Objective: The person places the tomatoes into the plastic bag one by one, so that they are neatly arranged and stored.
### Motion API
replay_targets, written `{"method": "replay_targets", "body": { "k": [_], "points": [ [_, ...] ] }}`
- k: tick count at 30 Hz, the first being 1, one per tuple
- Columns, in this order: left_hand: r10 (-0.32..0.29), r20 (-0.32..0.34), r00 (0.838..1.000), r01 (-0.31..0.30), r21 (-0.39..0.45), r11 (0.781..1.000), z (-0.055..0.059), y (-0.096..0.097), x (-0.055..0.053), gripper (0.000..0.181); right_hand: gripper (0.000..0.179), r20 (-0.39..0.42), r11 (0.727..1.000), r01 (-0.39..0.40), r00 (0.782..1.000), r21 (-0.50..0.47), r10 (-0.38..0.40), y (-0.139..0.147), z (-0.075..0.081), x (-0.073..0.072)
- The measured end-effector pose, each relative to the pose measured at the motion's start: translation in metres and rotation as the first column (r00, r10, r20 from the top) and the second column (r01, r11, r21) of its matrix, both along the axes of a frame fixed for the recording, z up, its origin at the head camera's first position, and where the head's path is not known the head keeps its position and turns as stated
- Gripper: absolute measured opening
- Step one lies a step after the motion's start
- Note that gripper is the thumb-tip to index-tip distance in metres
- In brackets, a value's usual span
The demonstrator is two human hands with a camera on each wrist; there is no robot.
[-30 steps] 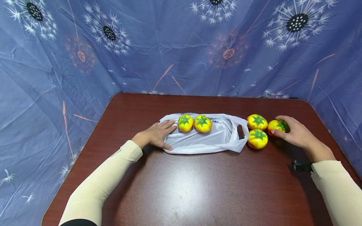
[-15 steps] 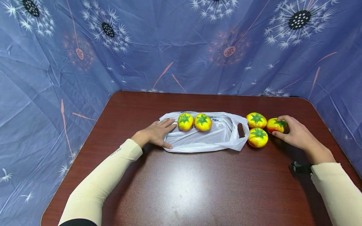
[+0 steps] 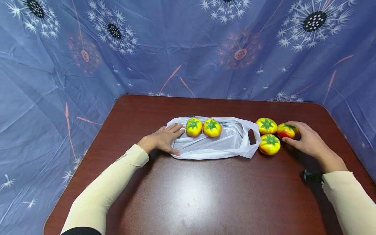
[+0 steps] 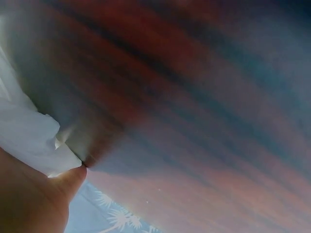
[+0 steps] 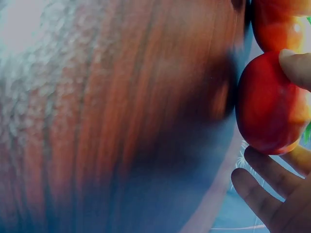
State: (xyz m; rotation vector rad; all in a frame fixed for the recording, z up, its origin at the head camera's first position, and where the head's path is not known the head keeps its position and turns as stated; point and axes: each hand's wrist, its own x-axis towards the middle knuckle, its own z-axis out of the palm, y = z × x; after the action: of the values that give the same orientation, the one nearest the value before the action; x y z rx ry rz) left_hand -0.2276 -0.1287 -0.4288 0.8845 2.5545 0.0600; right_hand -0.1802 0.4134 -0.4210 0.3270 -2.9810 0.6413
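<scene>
A white plastic bag (image 3: 205, 148) lies flattened on the table, its handle opening toward the right. My left hand (image 3: 163, 139) rests on the bag's left end with fingers spread; the left wrist view shows the thumb (image 4: 73, 182) at the plastic's edge. Two yellow tomatoes, a left one (image 3: 194, 127) and a right one (image 3: 212, 128), sit side by side on the bag. My right hand (image 3: 306, 138) holds a red-and-yellow tomato (image 3: 285, 131) between thumb and fingers; its red side (image 5: 267, 104) shows in the right wrist view. Beside it are a back tomato (image 3: 266, 126) and a front tomato (image 3: 269, 145).
The brown table (image 3: 188, 195) reflects a bright light in front of the bag. Blue dandelion-patterned cloth (image 3: 176, 49) hangs behind the table and along its sides.
The tomato in my right hand has tilted, so more of its red side faces the head camera. My left hand and the bag stay put.
</scene>
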Motion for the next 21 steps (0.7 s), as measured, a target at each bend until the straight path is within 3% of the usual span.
{"method": "replay_targets", "body": {
  "k": [15, 21],
  "points": [
    [0.005, -0.01, 1.0, -0.005, 0.001, 1.0, -0.0002, 0.0001, 0.0006, 0.107, 0.062, 0.015, 0.999, 0.035, 0.999, -0.017, -0.035, -0.0014, -0.001, 0.0023],
    [0.0, -0.017, 1.0, 0.0, 0.013, 1.0, -0.0002, 0.0, 0.0015, 0.106, 0.059, -0.059, 0.997, 0.043, 0.997, -0.067, -0.047, -0.002, -0.0012, 0.0041]
  ]
}}
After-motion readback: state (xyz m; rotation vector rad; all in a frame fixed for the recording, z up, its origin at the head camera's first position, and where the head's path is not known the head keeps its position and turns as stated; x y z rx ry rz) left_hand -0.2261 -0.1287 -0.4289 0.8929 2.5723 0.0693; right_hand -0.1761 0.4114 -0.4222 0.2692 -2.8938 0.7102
